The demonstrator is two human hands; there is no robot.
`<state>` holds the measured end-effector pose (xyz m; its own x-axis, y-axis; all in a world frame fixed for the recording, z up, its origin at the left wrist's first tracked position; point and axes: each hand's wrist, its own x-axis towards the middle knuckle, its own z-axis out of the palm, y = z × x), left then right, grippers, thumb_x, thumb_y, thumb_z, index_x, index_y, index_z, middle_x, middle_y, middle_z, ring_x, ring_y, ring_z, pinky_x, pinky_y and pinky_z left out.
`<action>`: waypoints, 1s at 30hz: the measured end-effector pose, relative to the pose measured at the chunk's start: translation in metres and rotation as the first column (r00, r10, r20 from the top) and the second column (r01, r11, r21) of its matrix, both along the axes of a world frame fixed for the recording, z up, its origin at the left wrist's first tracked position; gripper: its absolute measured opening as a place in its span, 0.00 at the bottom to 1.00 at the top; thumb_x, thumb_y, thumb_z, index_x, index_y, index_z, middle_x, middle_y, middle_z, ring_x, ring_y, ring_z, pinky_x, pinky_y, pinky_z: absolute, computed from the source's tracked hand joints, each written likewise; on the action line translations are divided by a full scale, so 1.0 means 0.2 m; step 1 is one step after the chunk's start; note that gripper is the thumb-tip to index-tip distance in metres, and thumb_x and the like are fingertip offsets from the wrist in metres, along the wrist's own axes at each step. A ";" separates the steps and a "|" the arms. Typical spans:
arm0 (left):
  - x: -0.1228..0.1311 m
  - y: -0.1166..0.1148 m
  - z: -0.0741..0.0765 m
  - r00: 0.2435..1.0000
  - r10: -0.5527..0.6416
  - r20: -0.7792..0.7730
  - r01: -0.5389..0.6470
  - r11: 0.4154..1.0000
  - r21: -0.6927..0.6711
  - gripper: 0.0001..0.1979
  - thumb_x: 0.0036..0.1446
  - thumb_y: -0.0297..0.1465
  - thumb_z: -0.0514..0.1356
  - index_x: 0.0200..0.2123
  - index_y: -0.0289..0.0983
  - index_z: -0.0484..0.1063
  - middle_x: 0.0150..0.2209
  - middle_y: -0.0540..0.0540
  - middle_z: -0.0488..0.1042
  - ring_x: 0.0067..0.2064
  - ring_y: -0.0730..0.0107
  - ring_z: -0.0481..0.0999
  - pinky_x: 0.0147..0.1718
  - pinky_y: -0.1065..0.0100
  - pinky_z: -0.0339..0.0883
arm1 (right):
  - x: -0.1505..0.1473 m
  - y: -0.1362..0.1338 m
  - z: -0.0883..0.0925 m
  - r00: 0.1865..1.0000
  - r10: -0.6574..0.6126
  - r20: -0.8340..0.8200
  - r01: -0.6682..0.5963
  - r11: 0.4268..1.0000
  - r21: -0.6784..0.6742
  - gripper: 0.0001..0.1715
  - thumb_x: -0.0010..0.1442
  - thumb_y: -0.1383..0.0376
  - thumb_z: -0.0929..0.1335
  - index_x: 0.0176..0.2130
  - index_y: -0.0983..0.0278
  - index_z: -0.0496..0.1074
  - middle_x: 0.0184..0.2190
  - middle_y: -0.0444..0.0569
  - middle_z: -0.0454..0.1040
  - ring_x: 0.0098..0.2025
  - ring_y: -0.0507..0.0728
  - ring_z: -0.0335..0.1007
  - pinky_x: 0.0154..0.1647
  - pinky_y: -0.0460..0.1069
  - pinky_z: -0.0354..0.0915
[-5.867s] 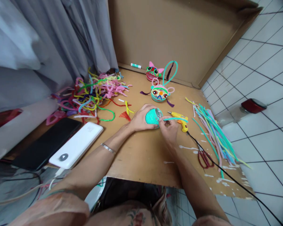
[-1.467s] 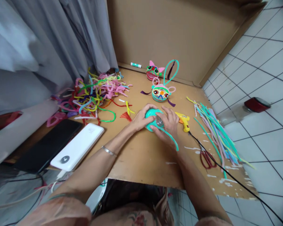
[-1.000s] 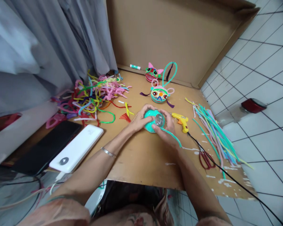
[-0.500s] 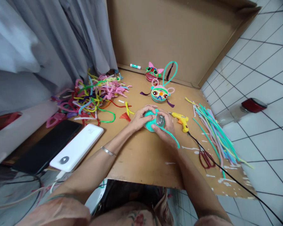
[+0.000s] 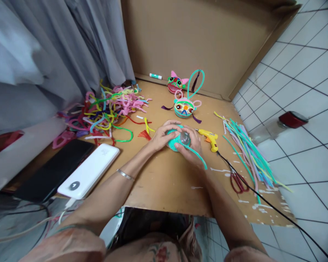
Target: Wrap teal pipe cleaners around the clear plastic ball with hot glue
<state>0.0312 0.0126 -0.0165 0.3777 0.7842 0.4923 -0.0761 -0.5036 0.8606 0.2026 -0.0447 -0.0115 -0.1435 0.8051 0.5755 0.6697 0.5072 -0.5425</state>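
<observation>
Between both hands is a clear ball [image 5: 185, 138], partly wound with turquoise pipe cleaner [image 5: 172, 143]. My left hand [image 5: 164, 135] grips its wound side, thumb laid across the coils. On the other side, my right hand [image 5: 192, 147] holds the ball with the thumb pressed at the edge of the winding. A loose tail of the pipe cleaner sticks out toward my right wrist. Just right of my right hand lies a yellow glue gun [image 5: 210, 138]. Beyond the hands sits a finished-looking animal-face ornament [image 5: 184, 108] with pink loop ears and purple tassels.
Tangled pipe cleaners [image 5: 112, 109] are heaped at the left, straight ones [image 5: 248, 153] at the right. Red-handled scissors [image 5: 238, 182] lie under the glue gun's black cord [image 5: 273, 210]. A white power bank [image 5: 90, 171], black phone [image 5: 54, 171], second ornament [image 5: 175, 83] and glue stick [image 5: 155, 76] are around.
The view has shifted very slightly. Both hands keep their grip on the ball, with hardly any visible movement of the fingers.
</observation>
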 end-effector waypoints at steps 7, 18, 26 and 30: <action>-0.04 0.00 0.00 0.988 -0.046 -0.150 0.061 0.994 0.096 0.21 0.62 0.47 0.56 0.49 0.39 0.75 0.61 0.38 0.65 0.65 0.50 0.63 0.65 0.48 0.56 | 0.05 0.03 0.00 0.999 0.031 0.008 -0.030 0.995 -0.091 0.34 0.58 0.50 0.68 0.59 0.60 0.63 0.61 0.56 0.68 0.64 0.67 0.64 0.64 0.62 0.60; -0.04 -0.01 0.02 0.916 0.106 -0.388 -0.014 0.972 0.233 0.23 0.56 0.39 0.59 0.55 0.42 0.72 0.63 0.40 0.61 0.66 0.47 0.57 0.66 0.44 0.50 | 0.09 0.06 0.00 0.985 0.135 -0.107 -0.151 0.977 -0.149 0.41 0.52 0.50 0.73 0.60 0.59 0.62 0.61 0.58 0.66 0.65 0.66 0.61 0.66 0.63 0.59; -0.01 -0.03 0.02 0.935 0.020 -0.353 0.047 0.983 0.180 0.27 0.64 0.45 0.54 0.62 0.39 0.66 0.64 0.37 0.59 0.68 0.50 0.58 0.67 0.50 0.54 | 0.12 0.08 -0.02 0.972 0.120 -0.204 -0.150 0.979 -0.140 0.40 0.52 0.49 0.73 0.58 0.60 0.65 0.59 0.58 0.68 0.62 0.65 0.65 0.64 0.63 0.63; -0.01 -0.03 0.02 0.943 -0.001 -0.333 0.050 0.989 0.140 0.35 0.55 0.52 0.62 0.61 0.40 0.65 0.64 0.35 0.58 0.68 0.45 0.58 0.66 0.47 0.55 | 0.09 0.08 -0.01 0.982 0.070 -0.178 -0.088 0.991 -0.099 0.38 0.52 0.45 0.73 0.56 0.59 0.69 0.56 0.57 0.70 0.60 0.65 0.68 0.62 0.62 0.65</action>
